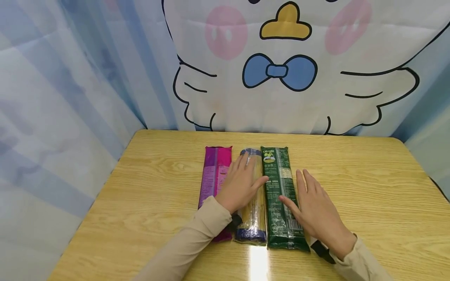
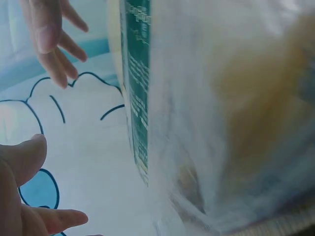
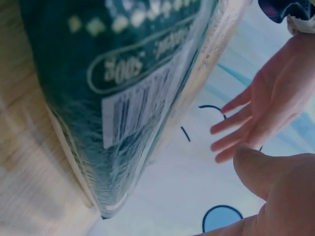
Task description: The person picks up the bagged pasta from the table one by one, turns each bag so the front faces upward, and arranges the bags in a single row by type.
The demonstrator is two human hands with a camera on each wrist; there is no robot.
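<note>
Three long packs lie side by side on a wooden table (image 1: 158,187), lengthwise away from the person. Right one: green pack (image 1: 281,185), reads "Olivoilà" at the far end, "spaghetti" lower down, plus Chinese text; barcode (image 3: 135,110) and an upside-down "500g" show in the right wrist view. Contents hidden by the wrapper. Middle: clear pack (image 1: 254,216) with blue ends, pale yellow strands visible inside; no legible lettering. Left: purple-and-pink pack (image 1: 211,177), print too small to read, contents not visible.

Left hand (image 1: 241,185) is over the clear pack, fingers straight, thumb out toward the green pack's edge; cannot tell whether it touches either. Right hand (image 1: 318,208) is at the green pack's right side, fingers extended, thumb apart and over the pack; contact unclear. Neither hand pinches anything. Behind the table: printed curtain (image 1: 279,105) with a blue bow tie.
</note>
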